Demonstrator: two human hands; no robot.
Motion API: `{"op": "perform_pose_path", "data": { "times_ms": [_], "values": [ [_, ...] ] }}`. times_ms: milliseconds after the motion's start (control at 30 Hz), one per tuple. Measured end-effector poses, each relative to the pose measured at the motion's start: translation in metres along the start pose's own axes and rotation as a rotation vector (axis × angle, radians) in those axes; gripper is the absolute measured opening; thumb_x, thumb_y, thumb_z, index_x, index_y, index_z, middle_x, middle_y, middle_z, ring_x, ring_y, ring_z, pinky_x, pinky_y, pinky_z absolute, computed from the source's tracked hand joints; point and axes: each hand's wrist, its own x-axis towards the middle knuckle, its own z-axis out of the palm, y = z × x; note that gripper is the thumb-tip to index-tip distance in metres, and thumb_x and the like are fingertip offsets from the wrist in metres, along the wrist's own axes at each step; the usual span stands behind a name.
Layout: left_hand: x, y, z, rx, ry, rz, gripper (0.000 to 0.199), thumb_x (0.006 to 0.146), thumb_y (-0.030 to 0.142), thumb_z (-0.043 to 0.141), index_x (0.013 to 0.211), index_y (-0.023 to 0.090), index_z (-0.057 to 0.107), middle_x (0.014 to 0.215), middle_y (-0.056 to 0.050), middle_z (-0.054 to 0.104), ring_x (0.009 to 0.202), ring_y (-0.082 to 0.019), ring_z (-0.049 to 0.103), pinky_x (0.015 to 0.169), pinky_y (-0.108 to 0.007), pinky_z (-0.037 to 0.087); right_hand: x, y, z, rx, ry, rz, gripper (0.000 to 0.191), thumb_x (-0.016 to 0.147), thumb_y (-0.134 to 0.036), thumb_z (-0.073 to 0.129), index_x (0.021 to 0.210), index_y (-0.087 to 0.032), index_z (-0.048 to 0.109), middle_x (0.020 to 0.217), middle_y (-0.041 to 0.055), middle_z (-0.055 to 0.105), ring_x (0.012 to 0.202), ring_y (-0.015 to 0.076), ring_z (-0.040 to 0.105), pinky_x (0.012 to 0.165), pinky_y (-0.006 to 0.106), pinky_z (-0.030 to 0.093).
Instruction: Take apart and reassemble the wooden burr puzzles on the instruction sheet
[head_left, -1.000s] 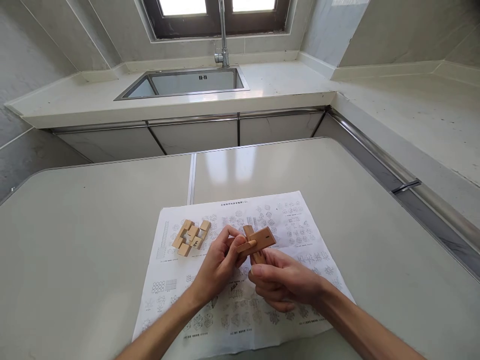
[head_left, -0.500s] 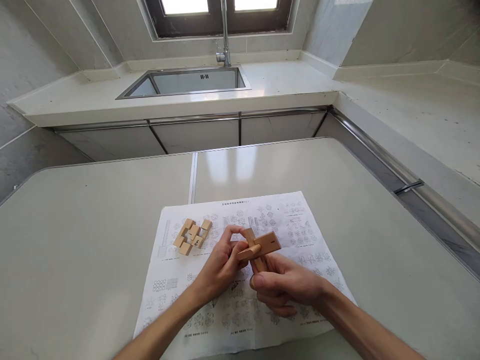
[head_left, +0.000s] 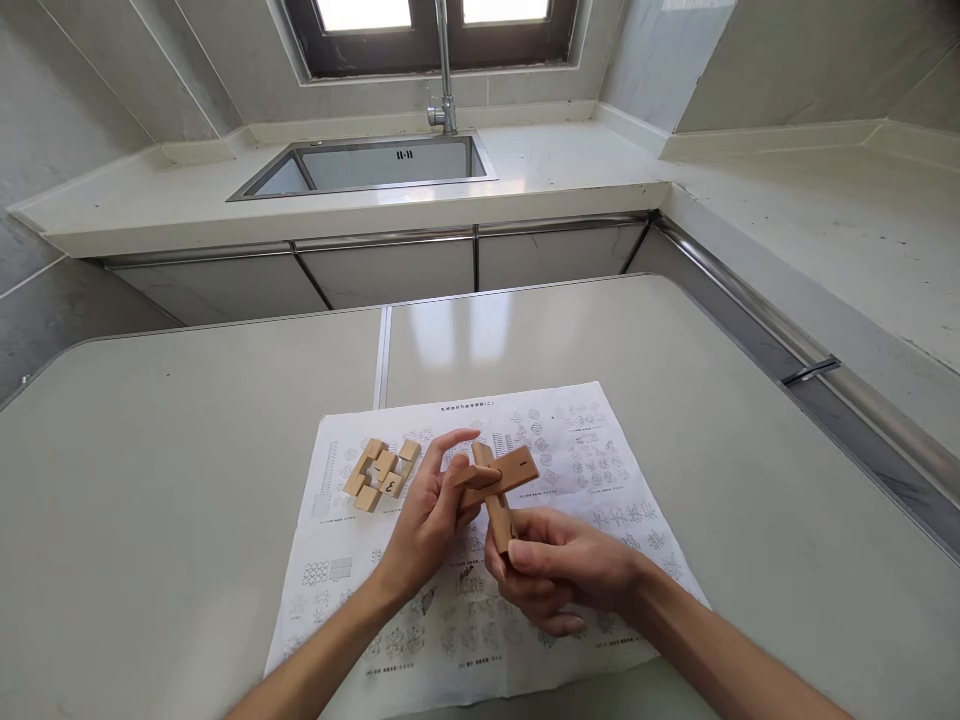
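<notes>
Between my hands, above the paper, is a wooden burr puzzle (head_left: 517,466) of crossed, interlocking sticks. A small dark mark shows on the flat stick that points right. My left hand (head_left: 429,500) grips the left end of the crossed sticks, its index finger lifted off and stretched out. My right hand (head_left: 551,570) is closed round the lower end of the long stick, thumb on top. Under them lies a creased white instruction sheet (head_left: 322,620) printed with puzzle diagrams. Left of my left hand, notched wooden puzzle pieces (head_left: 367,497) rest on the sheet, one marked "3".
The sheet lies on a pale table (head_left: 172,480) with a white seam strip (head_left: 383,355). Beyond the table edge are a counter (head_left: 555,160), a steel-rimmed sink (head_left: 390,160) and a tall faucet (head_left: 448,105). Another counter (head_left: 832,210) runs along the right.
The burr puzzle has shifted slightly left and turned, and its long stick now shows more of its length. My left index finger has come off the wood. The loose pieces stay put.
</notes>
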Motion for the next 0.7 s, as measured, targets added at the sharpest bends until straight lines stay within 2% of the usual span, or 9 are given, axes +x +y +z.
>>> {"op": "perform_pose_path", "data": {
  "times_ms": [100,300,533,700],
  "values": [
    [0.0009,-0.0019,-0.0023,-0.062,-0.052,0.010,0.056,0.100,0.060,0.060,0.139,0.021,0.052,0.074,0.002,0.065,0.054,-0.013,0.057,0.056,-0.024,0.043,0.0005,0.0043,-0.0047,0.008,-0.069,-0.064,0.038,0.103,-0.047,0.065,0.083,-0.017,0.058,0.056,-0.0101,0.041,0.041,0.0050,0.028,0.037,0.016,0.037],
    [0.0001,-0.0050,-0.0066,-0.115,-0.159,0.002,0.055,0.101,0.058,0.062,0.139,0.020,0.052,0.084,-0.003,0.069,0.071,-0.019,0.071,0.069,-0.030,0.053,0.0006,0.0091,-0.0073,0.071,-0.084,-0.102,0.033,0.107,-0.041,0.061,0.085,-0.016,0.059,0.055,-0.0097,0.039,0.042,0.0067,0.027,0.038,0.017,0.035],
    [0.0000,-0.0067,-0.0081,-0.046,-0.182,0.022,0.055,0.102,0.058,0.059,0.143,0.023,0.051,0.090,-0.005,0.070,0.079,-0.021,0.071,0.069,-0.030,0.055,-0.0001,0.0062,-0.0067,0.114,-0.067,-0.165,0.031,0.108,-0.038,0.056,0.085,-0.018,0.058,0.055,-0.0097,0.036,0.043,0.0080,0.024,0.039,0.017,0.031],
    [0.0010,-0.0028,-0.0084,0.003,-0.167,0.031,0.054,0.101,0.058,0.060,0.143,0.024,0.056,0.083,-0.004,0.067,0.067,-0.019,0.064,0.060,-0.029,0.050,0.0010,0.0054,-0.0040,0.073,-0.027,-0.158,0.032,0.106,-0.042,0.061,0.084,-0.018,0.058,0.055,-0.0100,0.036,0.043,0.0078,0.025,0.039,0.019,0.029]
  ]
}}
